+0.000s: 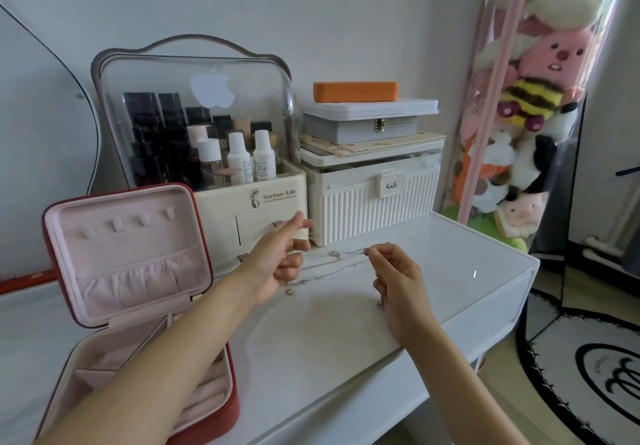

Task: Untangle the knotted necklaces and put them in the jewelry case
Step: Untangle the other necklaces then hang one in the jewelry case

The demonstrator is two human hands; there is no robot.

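red jewelry case (221,420), pink lining; orange box (355,91); silver necklaces (332,264).

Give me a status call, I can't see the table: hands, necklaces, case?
Right hand pinching the necklaces, chains strung toward the left hand, still tangled. Jewelry case open, none inside yet. Nothing blocking.

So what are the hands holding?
The right hand pinches the silver necklace chains at one end, by its fingertips. Whether the left hand holds any chain cannot be told.
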